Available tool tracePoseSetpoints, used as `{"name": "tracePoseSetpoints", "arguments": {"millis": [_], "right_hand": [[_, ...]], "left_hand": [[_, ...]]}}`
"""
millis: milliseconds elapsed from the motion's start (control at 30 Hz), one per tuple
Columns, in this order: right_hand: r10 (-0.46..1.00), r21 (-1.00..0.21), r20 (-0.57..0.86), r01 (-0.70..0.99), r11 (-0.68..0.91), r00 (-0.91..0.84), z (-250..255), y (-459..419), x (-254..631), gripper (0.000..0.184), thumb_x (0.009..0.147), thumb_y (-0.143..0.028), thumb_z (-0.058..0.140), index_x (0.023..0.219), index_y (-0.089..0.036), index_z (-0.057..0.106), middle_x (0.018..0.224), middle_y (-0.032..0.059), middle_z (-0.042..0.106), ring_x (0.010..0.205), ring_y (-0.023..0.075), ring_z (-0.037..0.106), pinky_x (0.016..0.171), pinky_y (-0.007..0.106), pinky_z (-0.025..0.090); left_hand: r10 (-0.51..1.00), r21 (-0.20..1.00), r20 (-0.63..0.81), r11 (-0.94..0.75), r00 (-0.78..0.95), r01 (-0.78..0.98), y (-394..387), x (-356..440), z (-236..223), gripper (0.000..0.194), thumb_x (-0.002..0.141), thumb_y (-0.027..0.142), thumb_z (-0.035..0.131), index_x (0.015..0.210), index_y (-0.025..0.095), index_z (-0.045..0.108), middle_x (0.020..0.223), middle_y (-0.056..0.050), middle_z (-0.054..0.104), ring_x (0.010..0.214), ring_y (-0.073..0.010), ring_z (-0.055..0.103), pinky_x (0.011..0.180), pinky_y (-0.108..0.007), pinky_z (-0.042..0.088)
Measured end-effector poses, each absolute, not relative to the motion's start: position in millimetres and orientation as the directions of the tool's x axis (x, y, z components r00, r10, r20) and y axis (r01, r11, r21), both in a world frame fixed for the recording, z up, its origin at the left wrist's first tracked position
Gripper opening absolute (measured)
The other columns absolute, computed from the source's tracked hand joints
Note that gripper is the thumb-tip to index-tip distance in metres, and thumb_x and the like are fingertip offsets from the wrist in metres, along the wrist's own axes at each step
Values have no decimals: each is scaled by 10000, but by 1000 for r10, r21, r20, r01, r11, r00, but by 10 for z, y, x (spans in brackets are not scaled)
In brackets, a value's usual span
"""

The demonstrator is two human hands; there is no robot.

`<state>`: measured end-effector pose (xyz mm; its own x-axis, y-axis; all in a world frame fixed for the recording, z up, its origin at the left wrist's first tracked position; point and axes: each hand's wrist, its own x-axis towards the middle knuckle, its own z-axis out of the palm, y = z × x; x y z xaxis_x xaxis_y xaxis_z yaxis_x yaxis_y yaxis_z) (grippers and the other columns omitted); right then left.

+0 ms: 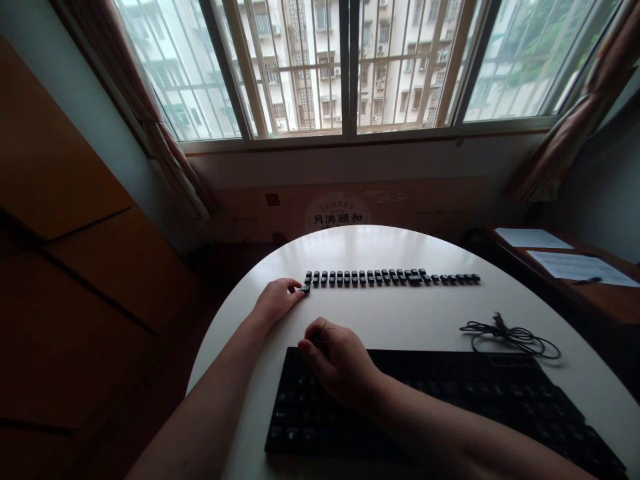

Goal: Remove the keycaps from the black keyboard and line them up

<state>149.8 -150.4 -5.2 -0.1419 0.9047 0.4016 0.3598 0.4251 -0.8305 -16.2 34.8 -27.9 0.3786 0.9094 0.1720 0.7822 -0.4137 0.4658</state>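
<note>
My left hand point(277, 299) reaches to the near left end of the rows of keycaps, its fingertips closed on a small black keycap point(305, 289) at the table top. Beyond it, black keycaps point(370, 279) stand in two lines running to the right. My right hand point(343, 360) is curled above the upper left part of a black keyboard point(450, 383). Thin wire shows at its fingers, apparently a wire keycap puller point(326, 329), mostly hidden in the grip. The right forearm covers part of the keyboard.
A coiled black cable point(510, 337) lies behind the keyboard on the round white table point(395, 317). To the right, papers point(575, 265) and a pen point(588, 281) rest on a brown desk. A wooden cabinet point(65, 320) stands at the left; a barred window point(350, 67) is ahead.
</note>
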Motion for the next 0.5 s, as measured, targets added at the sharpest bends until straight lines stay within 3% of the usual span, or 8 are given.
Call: {"name": "tracePoseSetpoints", "arguments": {"millis": [500], "right_hand": [[903, -834, 407, 345, 430, -140, -60, -1494, 1493, 143, 955, -343, 558, 906, -212, 586, 707, -3, 633, 600, 148, 564, 566, 247, 411]], "left_hand": [[902, 429, 186, -432, 390, 794, 346, -109, -270, 260, 830, 381, 647, 1023, 244, 752, 900, -27, 738, 797, -217, 649, 733, -308, 464]]}}
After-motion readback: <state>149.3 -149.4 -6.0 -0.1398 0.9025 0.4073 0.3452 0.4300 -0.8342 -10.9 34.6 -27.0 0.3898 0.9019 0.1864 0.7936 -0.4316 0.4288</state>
